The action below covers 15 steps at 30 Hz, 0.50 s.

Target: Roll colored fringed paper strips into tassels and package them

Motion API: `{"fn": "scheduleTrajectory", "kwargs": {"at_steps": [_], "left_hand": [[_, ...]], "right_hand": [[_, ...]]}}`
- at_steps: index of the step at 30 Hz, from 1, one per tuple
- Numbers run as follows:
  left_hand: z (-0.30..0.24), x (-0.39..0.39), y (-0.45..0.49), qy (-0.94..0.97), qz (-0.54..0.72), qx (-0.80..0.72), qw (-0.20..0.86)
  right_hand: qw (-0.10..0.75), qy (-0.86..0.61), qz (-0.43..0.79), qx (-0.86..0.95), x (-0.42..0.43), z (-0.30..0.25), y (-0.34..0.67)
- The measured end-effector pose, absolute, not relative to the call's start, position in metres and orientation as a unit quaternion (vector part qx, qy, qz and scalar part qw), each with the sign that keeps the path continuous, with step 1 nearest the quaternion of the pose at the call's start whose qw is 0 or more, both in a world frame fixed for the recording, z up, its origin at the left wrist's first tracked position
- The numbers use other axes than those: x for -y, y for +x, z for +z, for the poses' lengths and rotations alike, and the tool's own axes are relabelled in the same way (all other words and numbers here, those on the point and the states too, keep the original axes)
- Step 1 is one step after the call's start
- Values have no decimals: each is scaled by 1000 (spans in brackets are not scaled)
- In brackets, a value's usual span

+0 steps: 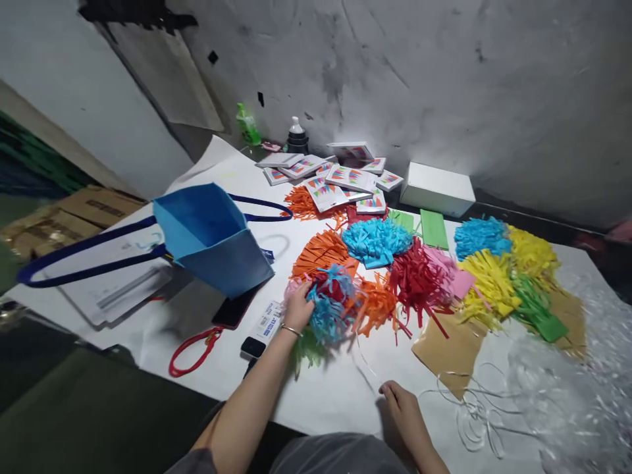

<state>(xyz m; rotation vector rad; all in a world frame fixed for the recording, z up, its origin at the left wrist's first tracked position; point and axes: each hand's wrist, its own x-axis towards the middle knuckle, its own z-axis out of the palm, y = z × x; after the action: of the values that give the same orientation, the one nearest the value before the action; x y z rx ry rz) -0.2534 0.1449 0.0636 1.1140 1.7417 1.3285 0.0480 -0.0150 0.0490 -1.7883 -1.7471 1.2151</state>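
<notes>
My left hand [299, 306] is closed around a bunch of fringed paper tassels [332, 309] in red, light blue, pink and green, at the middle of the table. A thin white string [364, 359] runs from beside this bunch down to my right hand [402, 403], whose thumb and finger pinch its end. Orange tassels [323, 255] lie just behind the bunch, and more orange ones [378, 303] to its right. Blue fringed paper [378, 238] and dark red tassels [419, 276] are further back. Part of what my left palm grips is hidden.
On the left stands an open blue bag [217, 253] with dark blue handles. Near it lie a phone [237, 309] and a red strap loop [190, 355]. Flat printed boxes [350, 178] and a white box [437, 187] sit by the wall. Clear plastic [567, 395] covers the right corner.
</notes>
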Motion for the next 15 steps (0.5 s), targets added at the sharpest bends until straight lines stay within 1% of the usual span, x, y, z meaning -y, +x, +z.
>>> {"fn": "scheduleTrajectory", "kwargs": {"at_steps": [10,15], "left_hand": [[81,-140,-277,360,532,-691,333],[90,-144,-253,375,547,-642,385]], "right_hand": [[197,-656,429,589,14,43,66],[195,-653,437,587,14,46,65]]}}
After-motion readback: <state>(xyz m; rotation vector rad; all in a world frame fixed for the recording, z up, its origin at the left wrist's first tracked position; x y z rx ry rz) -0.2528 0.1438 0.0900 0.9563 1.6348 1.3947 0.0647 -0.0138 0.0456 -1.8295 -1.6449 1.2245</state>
